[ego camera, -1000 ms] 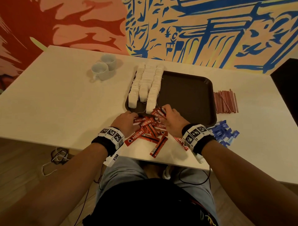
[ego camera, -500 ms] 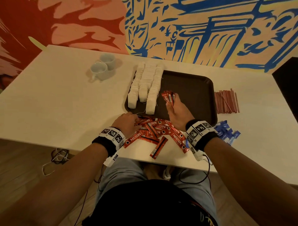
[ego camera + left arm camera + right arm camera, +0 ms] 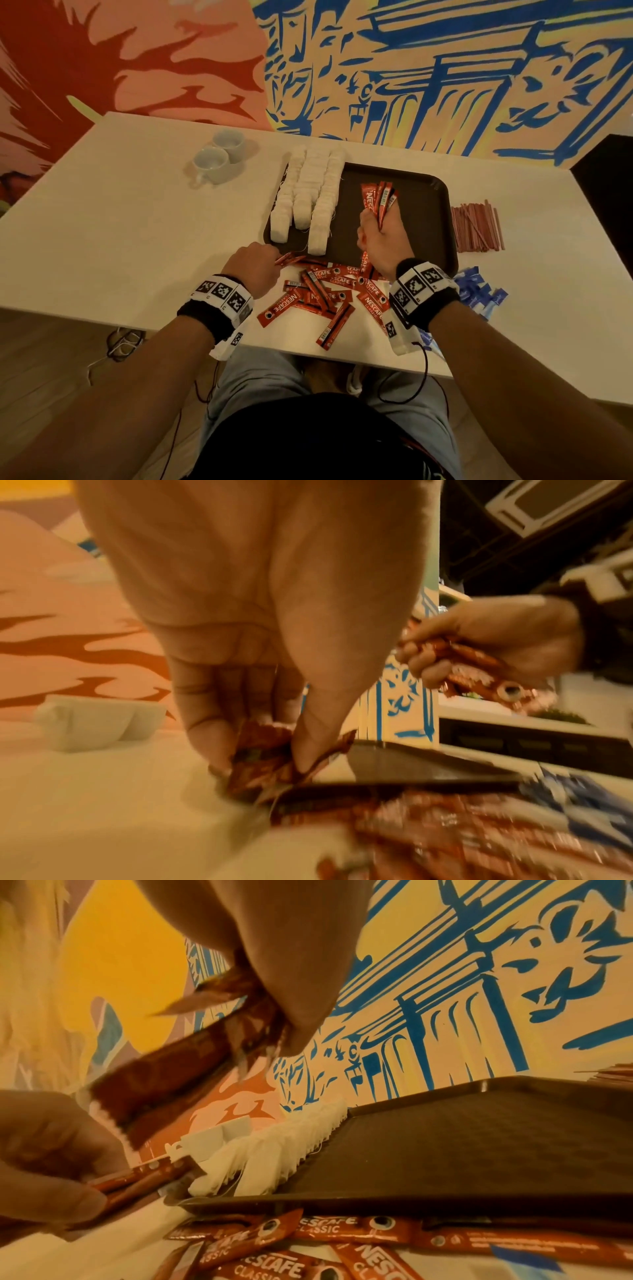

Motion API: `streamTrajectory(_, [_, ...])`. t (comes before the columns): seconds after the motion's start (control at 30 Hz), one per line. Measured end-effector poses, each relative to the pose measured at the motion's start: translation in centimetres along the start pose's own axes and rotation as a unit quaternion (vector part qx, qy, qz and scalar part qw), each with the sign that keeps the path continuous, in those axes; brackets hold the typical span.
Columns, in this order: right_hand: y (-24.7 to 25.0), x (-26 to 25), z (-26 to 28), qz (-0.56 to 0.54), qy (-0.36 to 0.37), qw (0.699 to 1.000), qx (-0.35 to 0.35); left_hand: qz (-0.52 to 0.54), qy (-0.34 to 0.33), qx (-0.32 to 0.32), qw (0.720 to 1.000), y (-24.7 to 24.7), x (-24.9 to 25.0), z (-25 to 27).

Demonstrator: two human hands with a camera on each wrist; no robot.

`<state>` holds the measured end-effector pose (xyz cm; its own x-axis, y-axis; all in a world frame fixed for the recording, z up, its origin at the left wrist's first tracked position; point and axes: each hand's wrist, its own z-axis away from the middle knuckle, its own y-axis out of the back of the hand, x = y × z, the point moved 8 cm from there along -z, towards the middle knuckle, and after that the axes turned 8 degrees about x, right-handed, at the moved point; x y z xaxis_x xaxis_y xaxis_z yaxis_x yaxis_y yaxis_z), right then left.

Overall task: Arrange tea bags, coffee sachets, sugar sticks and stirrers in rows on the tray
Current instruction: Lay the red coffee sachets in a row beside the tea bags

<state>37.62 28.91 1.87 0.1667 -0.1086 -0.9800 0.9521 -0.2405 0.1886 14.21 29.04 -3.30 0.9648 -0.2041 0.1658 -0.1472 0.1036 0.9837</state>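
1. Right hand [image 3: 383,240]: fingers curled tight around a bundle of coffee sachets [image 3: 378,202]. The bundle fans out beyond the fingers, above the bare floor of the tray [image 3: 424,212]; one sachet tail hangs back below the palm.
2. Left hand [image 3: 253,267]: thumb and fingers [image 3: 205,723] pinched together on a couple of red sachets [image 3: 267,753] at the bench [image 3: 137,222] surface, just beside the tray's near left corner.
3. Loose coffee sachets [image 3: 329,291]: a scattered, overlapping pile on the bench between the two wrists, against the tray's near edge and behind the right fingers.
4. Tea bags [image 3: 308,195]: three packed white rows standing along the tray's left side, left of the right fingers and just beyond the left fingers.
5. Stirrers [image 3: 476,228]: a reddish bundle on the bench, right of the tray and well right of the right fingers.
6. Sugar sticks [image 3: 479,294]: blue packets heaped on the bench beside the right wrist, off the tray.
7. Two cups [image 3: 219,157]: touching each other on the bench, well beyond and left of the left fingers.
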Motion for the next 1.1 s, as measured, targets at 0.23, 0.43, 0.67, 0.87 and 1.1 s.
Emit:
streamTrajectory(0.23, [-0.9, -2.1, 0.5, -0.052, -0.021, 0.998, -0.004, 0.214, 0.01, 0.088, 0.973, 9.7, 3.0, 1.0])
streamTrajectory(0.43, [-2.4, -6.5, 2.5, -0.116, 0.009, 0.993, -0.03, 0.446, 0.038, 0.108, 0.888, 12.9, 6.9, 2.7])
streamTrajectory(0.67, [-2.5, -10.2, 4.1, -0.193, 0.023, 0.98, -0.04, 0.27, -0.002, 0.334, 0.903, 16.3, 8.6, 5.3])
streamTrajectory(0.87, [-1.6, -11.4, 4.1, -0.119, 0.061, 0.991, -0.01, 0.231, -0.041, 0.351, 0.906, 17.3, 11.2, 6.0])
streamTrajectory(1.1, [-0.2, -12.0, 3.4, -0.07, 0.1, 0.992, 0.015, 0.175, -0.053, 0.299, 0.937, 17.9, 13.0, 5.1])
